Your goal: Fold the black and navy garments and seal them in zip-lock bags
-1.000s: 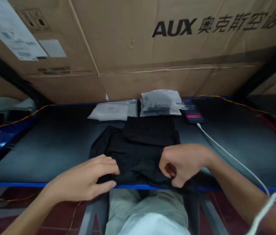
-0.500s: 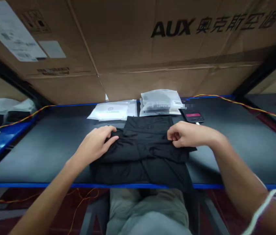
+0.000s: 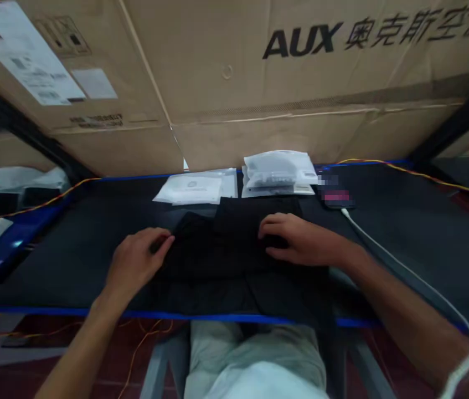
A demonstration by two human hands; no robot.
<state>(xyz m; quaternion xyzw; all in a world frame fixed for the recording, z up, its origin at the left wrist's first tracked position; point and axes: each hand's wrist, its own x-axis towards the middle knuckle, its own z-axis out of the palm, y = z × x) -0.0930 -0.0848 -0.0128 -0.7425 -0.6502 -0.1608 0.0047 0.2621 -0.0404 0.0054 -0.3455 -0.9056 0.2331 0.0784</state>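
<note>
My left hand [image 3: 143, 257] has thumb and fingertips pinched together on the near-side edge of the black cloth [image 3: 234, 255], at the end of it that lies to my left. My right hand [image 3: 288, 239] rests over the cloth's other half, fingers curled and thumb a little apart from them; whether any fabric is caught between them I cannot tell, dark as it is there. The cloth spreads between my two hands and on toward me, its lower part reaching the blue edge [image 3: 234, 318] of the dark table [image 3: 72, 249], with a squarer folded part lying just beyond my fingers. Past that part, ahead of my grip, lie flat white packets [image 3: 196, 187] and, beside them, a stack of plastic bags [image 3: 279, 169]. Beyond my right wrist lies a phone [image 3: 337, 197], its white cable [image 3: 400, 263] running back past my forearm. A large cardboard box [image 3: 217, 94] stands behind everything.
</note>
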